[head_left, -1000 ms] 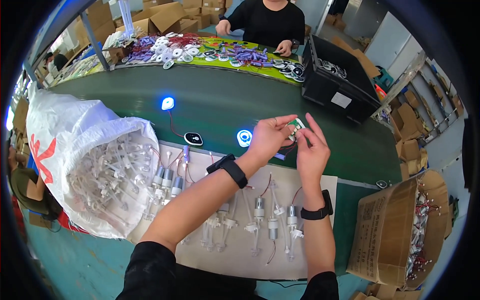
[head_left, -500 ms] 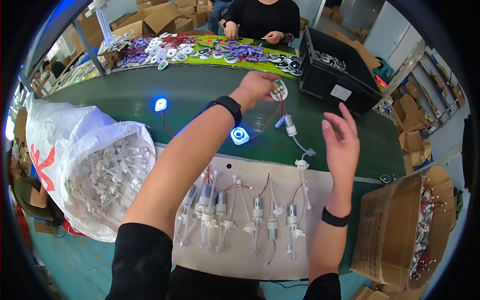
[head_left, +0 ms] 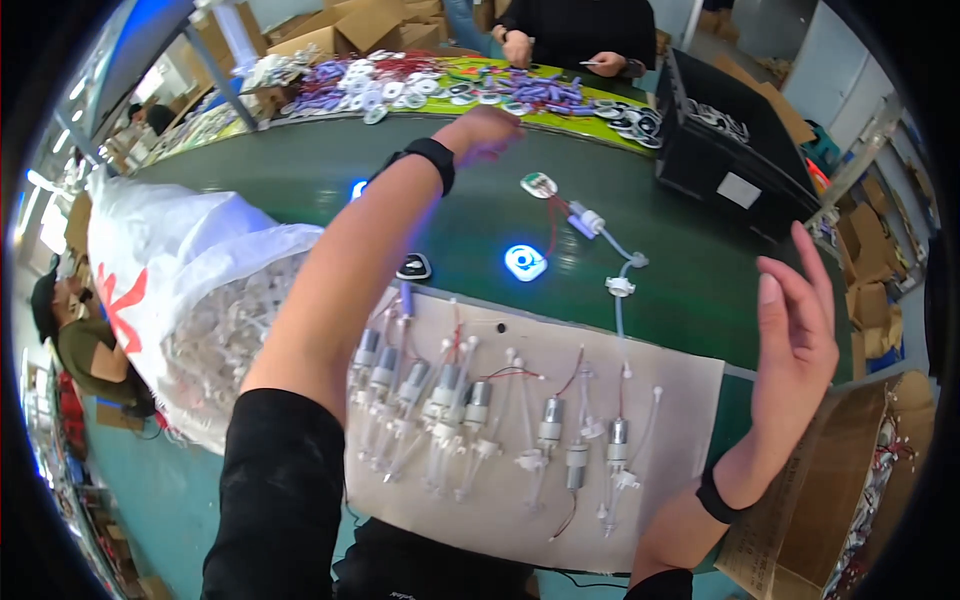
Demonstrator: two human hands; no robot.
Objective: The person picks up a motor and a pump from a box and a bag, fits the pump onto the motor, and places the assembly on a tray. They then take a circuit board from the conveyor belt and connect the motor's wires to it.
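My left hand [head_left: 488, 133], slightly blurred, hovers over the green work surface near the far pile. Its fingers look loosely apart with nothing visible in them. A white disc with a green circuit board [head_left: 540, 186] lies beyond the lit blue unit [head_left: 525, 262]. Wires join it to a purple battery and a small white-ended motor [head_left: 588, 220], whose clear tube runs to a white fitting [head_left: 620, 287]. Off to the right, my right hand [head_left: 800, 320] is raised, empty, fingers spread. Several small pumps with tubes [head_left: 445, 395] lie on the beige mat [head_left: 670, 490] below.
A white sack [head_left: 200, 235] of clear tube parts stands left. Purple batteries [head_left: 550, 92] and white discs [head_left: 395, 82] lie piled at the far side, where a co-worker in black [head_left: 580, 30] handles something. A black bin [head_left: 735, 150] and a cardboard box [head_left: 800, 500] stand right.
My left hand has let go of the circuit-board disc, which now lies on the green surface, and has moved left and farther away. The right hand has moved right. The whole view has shifted.
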